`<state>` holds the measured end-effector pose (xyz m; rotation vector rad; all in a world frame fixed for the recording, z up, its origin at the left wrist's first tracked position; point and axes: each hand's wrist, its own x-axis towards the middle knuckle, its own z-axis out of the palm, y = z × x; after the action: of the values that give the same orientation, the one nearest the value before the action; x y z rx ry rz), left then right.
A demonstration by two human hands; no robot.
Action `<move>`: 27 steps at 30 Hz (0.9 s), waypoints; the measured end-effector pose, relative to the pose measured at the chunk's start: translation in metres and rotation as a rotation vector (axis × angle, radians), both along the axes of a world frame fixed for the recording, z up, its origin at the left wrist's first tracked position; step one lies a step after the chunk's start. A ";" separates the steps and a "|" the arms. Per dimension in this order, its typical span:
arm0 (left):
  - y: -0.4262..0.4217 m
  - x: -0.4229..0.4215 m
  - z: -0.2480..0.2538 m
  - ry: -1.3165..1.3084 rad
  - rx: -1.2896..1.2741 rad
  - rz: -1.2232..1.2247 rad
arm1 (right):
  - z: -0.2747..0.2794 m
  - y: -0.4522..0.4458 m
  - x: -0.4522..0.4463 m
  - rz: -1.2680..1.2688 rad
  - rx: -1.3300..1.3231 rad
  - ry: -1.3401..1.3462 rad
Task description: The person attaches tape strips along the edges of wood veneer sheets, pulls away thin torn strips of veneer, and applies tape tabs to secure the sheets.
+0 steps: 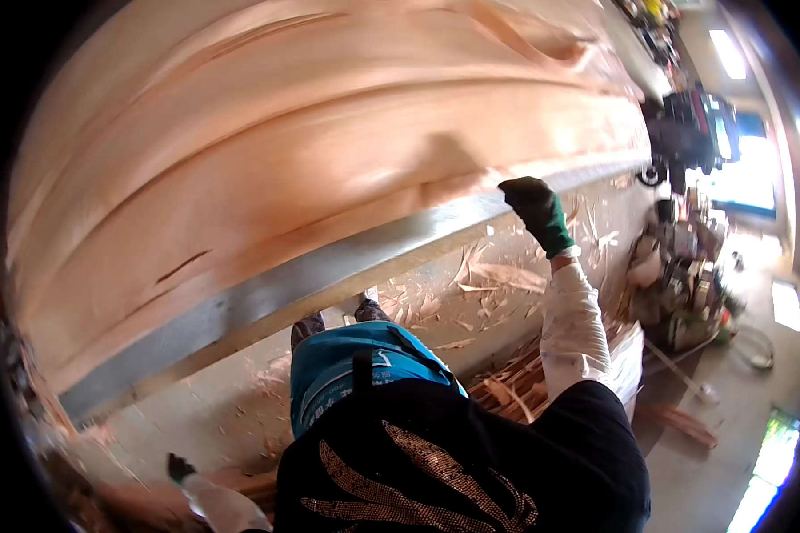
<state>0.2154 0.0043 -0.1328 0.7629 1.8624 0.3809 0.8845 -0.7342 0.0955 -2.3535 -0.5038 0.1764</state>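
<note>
Large, thin, reddish-brown wood veneer sheets (356, 160) lie wavy and overlapping across a metal-edged table (284, 275). My right hand (538, 213), in a dark green glove, is closed at the near edge of the top sheet, with its fingertips pinching the edge. A small lifted fold shows in the sheet just left of those fingers. My left hand (180, 467), also gloved, hangs low at the lower left, away from the table. Its fingers look loosely apart and nothing shows in them, though it is small in view.
Wood scraps (507, 275) litter the floor beside the table. A bundle of veneer strips (511, 391) lies close to my right side. Farther right are a dark wheeled machine (684, 133), piled goods (684, 275) and a loose plank (680, 424).
</note>
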 end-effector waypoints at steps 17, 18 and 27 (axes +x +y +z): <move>-0.393 0.395 0.215 -0.357 0.086 -1.827 | -0.214 -0.054 -0.098 -0.437 0.460 0.480; -0.406 0.404 0.223 -0.378 0.045 -1.828 | -0.209 -0.049 -0.109 -0.402 0.505 0.530; -0.458 0.432 0.175 -0.637 -0.357 -1.582 | -0.041 0.063 -0.172 0.452 0.383 0.211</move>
<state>0.6477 -0.4538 0.0425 1.3716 0.3510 -0.6462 0.7120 -0.6716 0.0541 -1.7991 -0.8744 0.4845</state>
